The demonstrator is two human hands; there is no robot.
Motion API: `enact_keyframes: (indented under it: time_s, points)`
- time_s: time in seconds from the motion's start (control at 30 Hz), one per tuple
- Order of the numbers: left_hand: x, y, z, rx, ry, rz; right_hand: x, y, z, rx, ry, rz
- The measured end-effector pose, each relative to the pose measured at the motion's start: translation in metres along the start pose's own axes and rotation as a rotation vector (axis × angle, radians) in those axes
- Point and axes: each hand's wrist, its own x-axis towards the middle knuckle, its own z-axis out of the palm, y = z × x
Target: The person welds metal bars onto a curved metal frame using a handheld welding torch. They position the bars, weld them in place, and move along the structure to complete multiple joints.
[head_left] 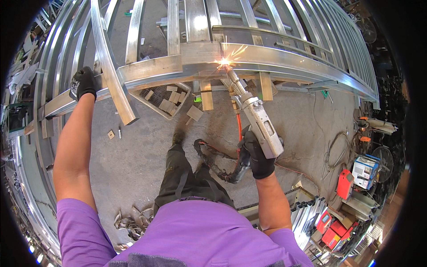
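Observation:
In a black glove, my right hand [258, 153] is wrapped round the rear of a silver handheld welding gun [259, 116], which has a cable and an orange hose. Its nozzle meets the long metal beam [284, 58] of a frame, where a bright spot and sparks [224, 62] hide the exact contact. Far to the left, my gloved left hand [83, 83] is closed over the frame's long rail [60, 104]; its fingertips are hidden. Just right of that hand, a square metal tube [109, 66] lies slantwise across the rail, its near end jutting toward me.
A grey crate [171, 115] of small metal plates stands on the floor under the beam. Near my feet, the black cable [213, 167] lies looped. Red and blue machines [344, 183], a fan and coiled wires stand at right. Parallel metal tubes [135, 31] stretch away beyond the beam.

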Motion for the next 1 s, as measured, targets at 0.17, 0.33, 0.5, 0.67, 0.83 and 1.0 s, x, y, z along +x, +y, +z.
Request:
enact_keyframes:
  time_s: [0.17,0.33,0.5,0.67,0.83,1.0]
  points:
    - [-0.001,0.000,0.000,-0.004,-0.004,0.011,0.000,0.004,-0.002,0.028,-0.006,0.005]
    - [0.001,-0.002,0.002,-0.002,0.004,0.015,-0.002,0.008,-0.001,0.045,0.039,0.024]
    - [0.003,-0.002,0.001,0.001,-0.010,-0.007,-0.003,0.013,-0.012,0.000,-0.093,0.002]
    - [0.002,-0.004,0.004,-0.016,0.034,0.017,-0.001,0.002,0.002,0.013,0.039,-0.015]
    - [0.003,-0.005,0.004,-0.019,0.035,0.029,-0.003,0.004,0.001,0.028,0.057,0.040]
    - [-0.005,0.003,-0.003,0.019,0.022,0.015,-0.004,0.006,-0.001,0.003,0.038,0.041]
